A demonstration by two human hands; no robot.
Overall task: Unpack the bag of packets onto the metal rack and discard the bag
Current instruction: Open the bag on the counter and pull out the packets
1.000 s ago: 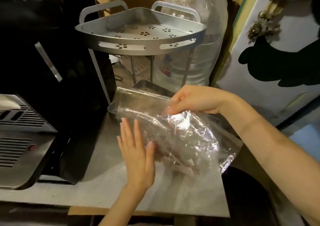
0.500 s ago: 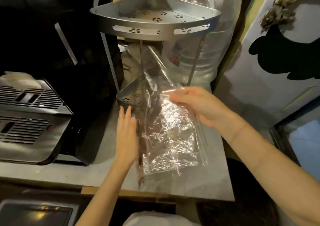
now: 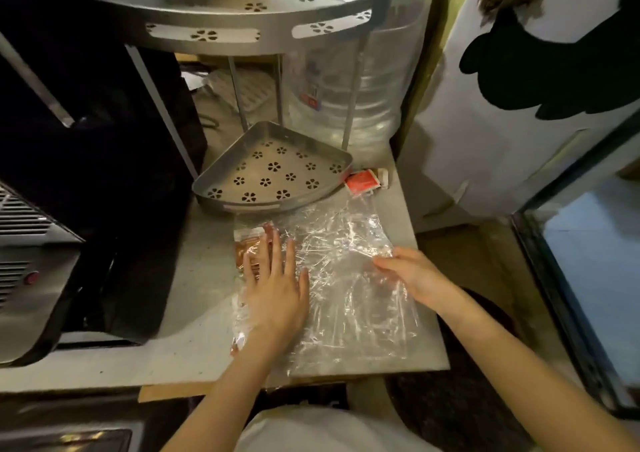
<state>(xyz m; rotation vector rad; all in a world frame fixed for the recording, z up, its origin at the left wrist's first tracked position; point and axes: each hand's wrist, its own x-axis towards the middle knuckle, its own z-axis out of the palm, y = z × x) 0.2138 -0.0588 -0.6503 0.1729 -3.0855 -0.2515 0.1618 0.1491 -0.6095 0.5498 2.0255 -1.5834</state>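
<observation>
1. Pinching one edge of the clear bag, the right hand holds it; a moment ago it hung up, now it lies flat on the counter.
2. Both metal rack shelves hold no packets yet.
3. Left hand, fingers spread, presses brown packets.
4. One red packet lies beside the rack.

One bag — two hands — one rack

left hand flat on clear bag | right hand pinching bag edge | rack behind
</observation>
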